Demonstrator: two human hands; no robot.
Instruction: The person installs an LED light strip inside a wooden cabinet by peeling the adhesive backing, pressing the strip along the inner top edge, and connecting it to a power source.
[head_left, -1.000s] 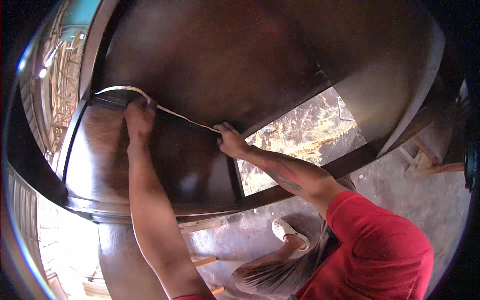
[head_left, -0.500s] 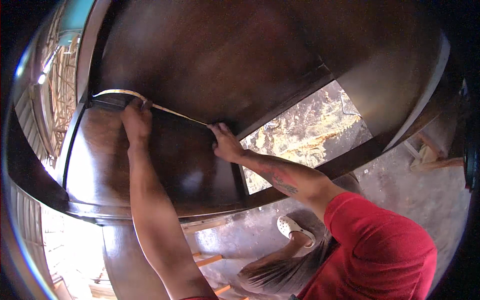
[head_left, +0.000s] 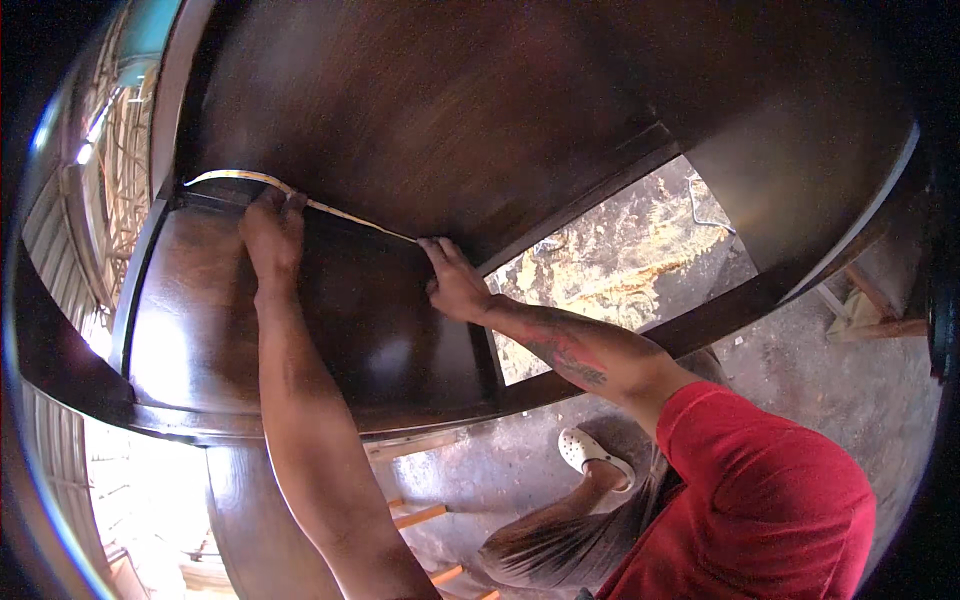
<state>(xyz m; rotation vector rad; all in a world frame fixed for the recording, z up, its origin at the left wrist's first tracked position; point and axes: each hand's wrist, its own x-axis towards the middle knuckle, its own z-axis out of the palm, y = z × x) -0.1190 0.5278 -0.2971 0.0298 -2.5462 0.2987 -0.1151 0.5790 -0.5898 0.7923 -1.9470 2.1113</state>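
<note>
A thin, flexible yellow-and-white strip runs across a dark brown, glossy wooden cabinet. From the left side wall it bows upward, then stretches nearly straight between my two hands. My left hand pinches the strip part way along, fingers closed beside the ledge of a lower panel. Farther right, my right hand has its fingers closed on the strip's right portion, near the corner of a square opening. Whether the strip continues under those fingers is hidden. Its exact kind cannot be made out.
Through the square opening shows a rough, stained floor. A raised dark frame edge borders the cabinet on my side. Below are my foot in a white clog and several wooden pieces. Wooden parts stand at the right.
Both hands keep their hold on the strip. My right hand's fingers have shifted slightly, and the view has moved a little.
</note>
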